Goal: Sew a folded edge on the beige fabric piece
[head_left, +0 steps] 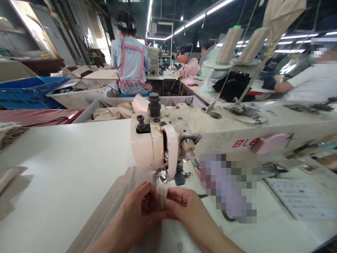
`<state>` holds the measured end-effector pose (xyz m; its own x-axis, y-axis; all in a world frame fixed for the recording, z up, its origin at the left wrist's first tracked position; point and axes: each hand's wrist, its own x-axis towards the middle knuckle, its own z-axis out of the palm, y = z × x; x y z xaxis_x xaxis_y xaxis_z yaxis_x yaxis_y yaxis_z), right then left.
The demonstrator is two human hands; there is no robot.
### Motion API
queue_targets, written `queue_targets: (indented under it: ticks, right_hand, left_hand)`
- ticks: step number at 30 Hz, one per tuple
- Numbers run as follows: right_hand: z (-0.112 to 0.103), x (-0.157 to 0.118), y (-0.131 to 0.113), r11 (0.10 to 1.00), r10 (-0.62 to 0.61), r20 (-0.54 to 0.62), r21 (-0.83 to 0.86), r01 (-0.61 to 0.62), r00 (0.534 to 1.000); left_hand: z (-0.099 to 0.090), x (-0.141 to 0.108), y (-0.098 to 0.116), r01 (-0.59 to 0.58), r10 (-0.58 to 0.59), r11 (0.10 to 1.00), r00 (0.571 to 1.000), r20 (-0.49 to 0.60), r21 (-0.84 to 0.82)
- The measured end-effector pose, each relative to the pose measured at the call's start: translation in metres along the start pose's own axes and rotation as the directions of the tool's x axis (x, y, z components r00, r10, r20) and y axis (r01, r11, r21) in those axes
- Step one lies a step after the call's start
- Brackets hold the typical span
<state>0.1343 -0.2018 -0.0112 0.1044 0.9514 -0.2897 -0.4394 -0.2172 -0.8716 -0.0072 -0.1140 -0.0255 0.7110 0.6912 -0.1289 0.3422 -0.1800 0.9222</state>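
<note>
Pretty bright overall, lit by ceiling tube lights [207, 14] that are blown out with glare. Edges are bent by wide-angle distortion, some patches are pixelated, and soft shadows are cast on the worktop [65, 175].

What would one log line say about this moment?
left hand: pinching beige fabric strip | right hand: pinching same strip | strip: on white table, under cream sewing machine

Head camera looks forward and down, close over the sewing machine [184, 140].
</note>
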Motion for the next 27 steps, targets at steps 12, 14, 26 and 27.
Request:
queue_targets:
  ticks: [12,14,26,27]
  right_hand:
    - [0.0,0.003,0.008,0.999,-0.037,-0.069,-0.038,0.034,0.997]
    - [-0.001,0.002,0.007,0.998,-0.04,-0.091,-0.049,0.036,0.995]
    - [0.002,0.007,0.012,0.988,-0.084,-0.182,-0.147,0.057,0.98]
    - [0.002,0.008,0.012,0.986,-0.09,-0.186,-0.158,0.06,0.979]
  left_hand:
    - [-0.002,-0.002,-0.008,0.072,-0.072,0.996,0.997,-0.008,-0.05]
    - [-0.001,-0.002,-0.008,0.064,-0.064,0.997,0.998,-0.007,-0.038]
    - [0.011,-0.006,-0.006,-0.056,0.064,0.994,0.994,-0.083,0.092]
    - [0.015,-0.007,-0.007,-0.087,0.099,0.99,0.989,-0.106,0.111]
